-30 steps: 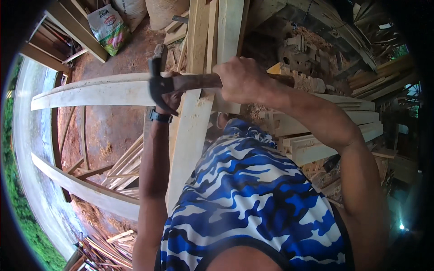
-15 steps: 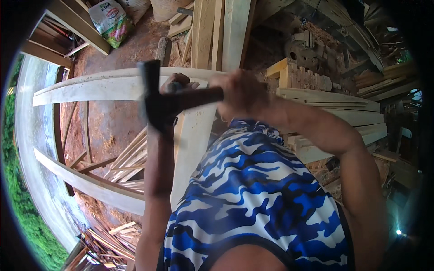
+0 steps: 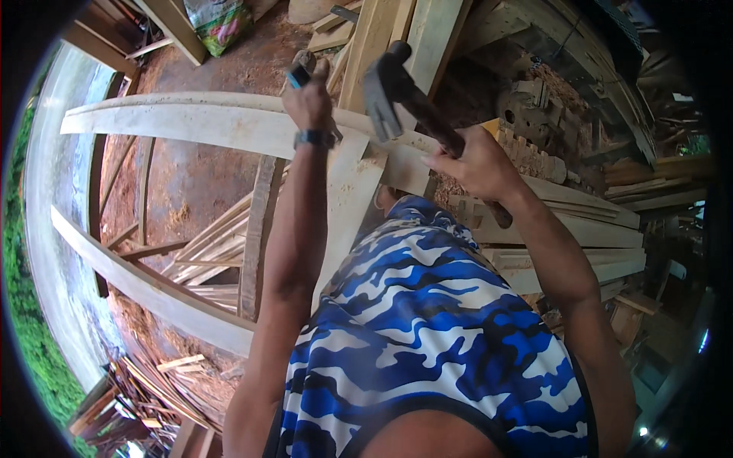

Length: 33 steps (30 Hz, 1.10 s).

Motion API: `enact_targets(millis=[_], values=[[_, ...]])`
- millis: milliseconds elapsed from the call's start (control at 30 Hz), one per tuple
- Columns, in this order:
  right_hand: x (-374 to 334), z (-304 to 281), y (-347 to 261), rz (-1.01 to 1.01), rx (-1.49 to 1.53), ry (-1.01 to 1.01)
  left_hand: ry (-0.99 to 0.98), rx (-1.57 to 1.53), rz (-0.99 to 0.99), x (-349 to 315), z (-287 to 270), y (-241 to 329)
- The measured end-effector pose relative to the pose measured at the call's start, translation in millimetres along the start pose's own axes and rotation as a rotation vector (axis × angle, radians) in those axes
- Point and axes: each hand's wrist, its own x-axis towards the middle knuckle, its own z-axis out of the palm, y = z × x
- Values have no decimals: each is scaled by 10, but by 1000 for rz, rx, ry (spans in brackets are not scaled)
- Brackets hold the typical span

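My right hand is closed around the dark handle of a claw hammer. The hammer's head is raised over the timbers, to the right of my left hand. That hand wears a dark wristband and grips a tool with a blue-and-black handle, which looks like a chisel; its blade is hidden. Beneath my left hand runs a long pale beam, crossing toward the right. A wide pale board meets it and extends toward my body, with a notch-like cut near the joint.
Another pale beam slants across the lower left. Thin strips lie on the floor between the beams. Stacked boards stand on my right, with a dusty machine part behind. Tall planks and a printed sack are at the back.
The hammer has swung from in front of my left hand up and to the right. My left hand has moved forward and slightly right, still gripping the tool. The view has shifted slightly.
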Motion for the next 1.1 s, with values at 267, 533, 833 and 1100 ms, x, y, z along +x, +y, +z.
enact_targets(millis=[267, 533, 833, 1100], values=[[-269, 69, 162, 43, 228, 3, -465, -186, 42, 63, -474, 505], [-340, 113, -10, 107, 307, -21, -654, -11, 28, -53, -401, 273], [-293, 114, 10, -7, 217, 38, -726, 58, 1, -47, -414, 346], [-235, 0, -294, 14, 192, -9, -731, 78, 26, -89, -457, 372]])
